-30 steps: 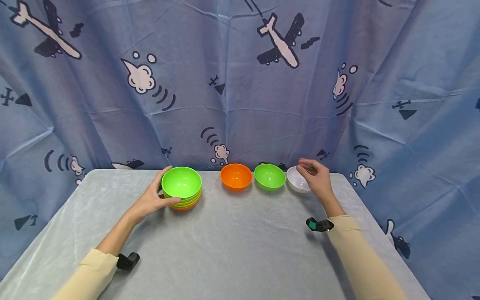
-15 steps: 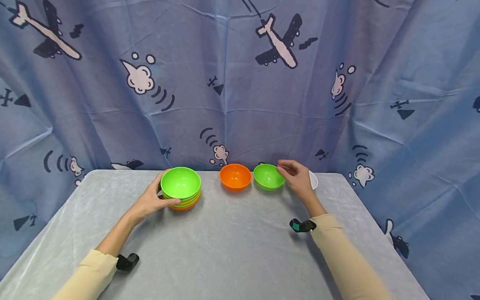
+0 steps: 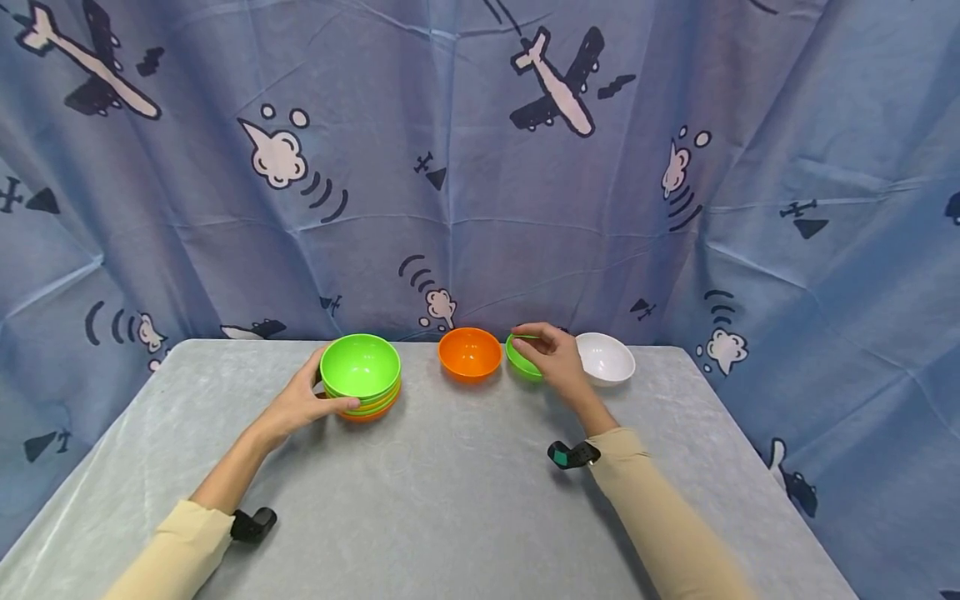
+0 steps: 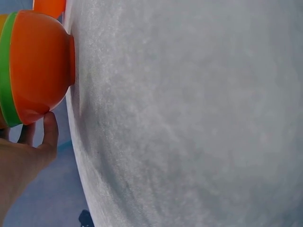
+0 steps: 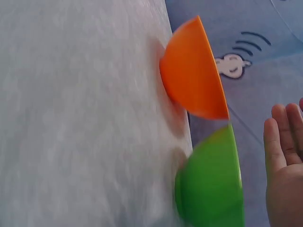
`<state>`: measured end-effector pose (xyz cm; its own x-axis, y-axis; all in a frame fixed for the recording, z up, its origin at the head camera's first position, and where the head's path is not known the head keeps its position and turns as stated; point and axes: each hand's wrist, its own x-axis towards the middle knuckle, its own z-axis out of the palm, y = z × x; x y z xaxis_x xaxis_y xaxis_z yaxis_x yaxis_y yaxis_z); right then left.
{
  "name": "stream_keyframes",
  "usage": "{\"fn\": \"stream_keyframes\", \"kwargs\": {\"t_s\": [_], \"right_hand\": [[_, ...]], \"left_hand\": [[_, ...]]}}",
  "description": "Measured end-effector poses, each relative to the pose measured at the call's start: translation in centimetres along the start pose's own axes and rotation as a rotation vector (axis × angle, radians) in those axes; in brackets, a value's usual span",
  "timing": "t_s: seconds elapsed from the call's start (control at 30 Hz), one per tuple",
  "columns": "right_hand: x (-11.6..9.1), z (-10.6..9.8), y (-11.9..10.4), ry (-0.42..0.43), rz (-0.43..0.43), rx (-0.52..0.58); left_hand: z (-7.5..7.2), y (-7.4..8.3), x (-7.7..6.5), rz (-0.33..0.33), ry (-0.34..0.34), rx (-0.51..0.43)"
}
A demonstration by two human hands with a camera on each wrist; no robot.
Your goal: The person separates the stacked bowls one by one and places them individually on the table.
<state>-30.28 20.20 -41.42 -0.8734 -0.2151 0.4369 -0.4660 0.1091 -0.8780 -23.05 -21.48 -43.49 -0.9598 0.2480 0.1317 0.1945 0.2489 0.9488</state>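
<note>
My left hand point(image 3: 296, 402) curls its thumb and fingers round a stack of nested bowls point(image 3: 362, 367) at the table's left. Bright green tops the stack; an orange bowl point(image 4: 42, 59) forms its base, with green and yellow-orange rims between. My right hand point(image 3: 558, 364) is in the air over a single green bowl point(image 3: 520, 360), hiding part of it, and holds nothing. In the right wrist view its fingers point(image 5: 279, 135) are extended, apart from the bowl. An orange bowl point(image 3: 470, 355) stands left of that green one, and a white bowl point(image 3: 609, 360) right of it.
The three single bowls stand in a row near the back edge of the table point(image 3: 450, 500), which has a pale cloth over it. Behind the edge hangs a blue curtain point(image 3: 480, 192) with printed planes.
My right hand has moved left, from over the white bowl to over the green one, uncovering the white bowl. My left hand and the stack have stayed put.
</note>
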Motion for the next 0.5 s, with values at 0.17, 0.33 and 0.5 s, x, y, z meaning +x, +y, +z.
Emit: {"fn": "stream_keyframes", "kwargs": {"t_s": [0.17,0.33,0.5], "right_hand": [[0.4,1.9,-0.2,-0.045,-0.013,0.004],[0.7,3.7,-0.4,-0.097,0.0,0.043],[0.6,5.5,-3.0,-0.152,0.007,0.078]], "left_hand": [[-0.1,0.0,-0.1,-0.004,-0.004,0.004],[-0.2,0.1,-0.2,-0.007,-0.006,0.011],[-0.2,0.2,-0.1,-0.008,-0.003,0.007]]}}
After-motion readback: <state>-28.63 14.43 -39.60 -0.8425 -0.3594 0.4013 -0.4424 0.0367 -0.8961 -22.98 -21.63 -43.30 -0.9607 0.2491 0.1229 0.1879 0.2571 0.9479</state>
